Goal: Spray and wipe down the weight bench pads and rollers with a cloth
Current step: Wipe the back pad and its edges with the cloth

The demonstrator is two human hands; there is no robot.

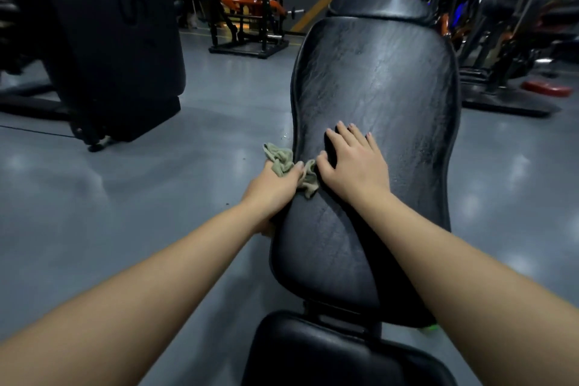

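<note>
The green cloth [282, 161], bunched at the back pad's [376, 78] left edge, is gripped by the left hand [274, 188], the right hand [355, 166] resting spread-fingered beside it, and so crumpled it may slip floorward or miss patches.

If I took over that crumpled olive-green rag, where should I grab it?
Probably the bunched middle of the crumpled olive-green cloth, coming from the left edge of the long black bench pad, where the left hand grips it; loose ends flop either side.
</note>
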